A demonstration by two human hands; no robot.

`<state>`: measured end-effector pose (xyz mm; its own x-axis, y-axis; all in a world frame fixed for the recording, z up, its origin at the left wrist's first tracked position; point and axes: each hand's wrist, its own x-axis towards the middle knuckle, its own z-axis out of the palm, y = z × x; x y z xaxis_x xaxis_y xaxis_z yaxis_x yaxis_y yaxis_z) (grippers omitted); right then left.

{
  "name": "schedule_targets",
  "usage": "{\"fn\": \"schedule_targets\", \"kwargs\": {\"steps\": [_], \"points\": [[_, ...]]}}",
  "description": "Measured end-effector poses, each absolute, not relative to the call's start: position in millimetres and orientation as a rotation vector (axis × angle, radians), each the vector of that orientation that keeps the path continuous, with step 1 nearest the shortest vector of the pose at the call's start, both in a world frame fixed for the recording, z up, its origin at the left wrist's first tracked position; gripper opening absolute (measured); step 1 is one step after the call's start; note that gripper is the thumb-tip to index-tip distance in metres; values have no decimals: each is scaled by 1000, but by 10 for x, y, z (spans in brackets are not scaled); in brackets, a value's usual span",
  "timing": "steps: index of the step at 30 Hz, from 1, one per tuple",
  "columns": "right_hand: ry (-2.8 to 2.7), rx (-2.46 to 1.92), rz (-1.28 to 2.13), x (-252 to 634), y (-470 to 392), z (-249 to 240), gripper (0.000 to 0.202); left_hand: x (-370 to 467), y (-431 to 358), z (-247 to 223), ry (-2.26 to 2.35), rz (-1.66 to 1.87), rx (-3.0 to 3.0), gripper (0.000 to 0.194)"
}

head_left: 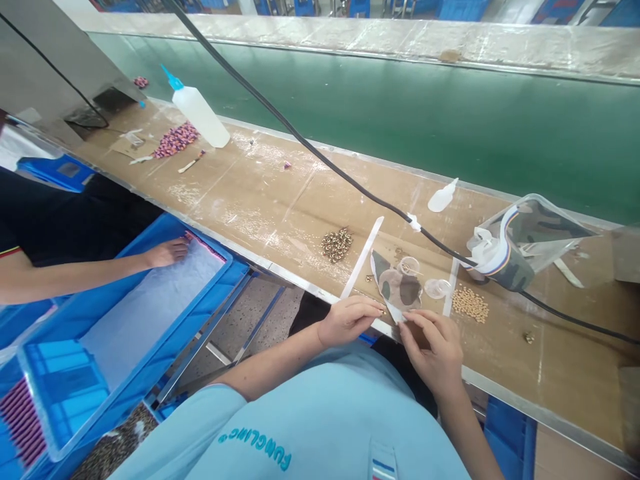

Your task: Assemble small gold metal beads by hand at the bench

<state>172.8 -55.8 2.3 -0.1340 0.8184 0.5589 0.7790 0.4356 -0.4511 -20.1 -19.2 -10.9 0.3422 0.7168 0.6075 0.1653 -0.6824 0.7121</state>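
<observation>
My left hand [353, 320] is closed, thumb and fingers pressed together. A tiny gold-coloured piece shows at its fingertips, too small to name. Beside it, my right hand [436, 345] pinches the white lower edge of a camouflage cloth piece [386, 283] at the table's front edge. Two small clear round dishes, one dish [410, 266] with thin sticks in it and another dish [437, 289], stand on or next to the cloth. To the left lies a heap of small brass-coloured metal parts [337, 245]; to the right, a pile of small beige beads [470, 304].
A black cable [300, 137] crosses above the table [260, 200]. A camouflage bag [520, 250] lies at right, a small white bottle [443, 196] behind. Further left are a large bottle [200, 115] and pink pieces [176, 140]. Another person's hand [167, 253] rests at a blue crate [150, 353].
</observation>
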Motion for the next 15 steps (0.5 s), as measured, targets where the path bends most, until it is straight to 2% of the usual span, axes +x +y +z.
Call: {"fn": "schedule_targets", "kwargs": {"steps": [8,15], "points": [[-2028,-1384,24,1699,-551,31,20,-219,-183,-147,783,1302,2168,14],[-1992,-1394,29,1678,-521,-20,11,-206,-198,-186,731,1267,2255,21]]}}
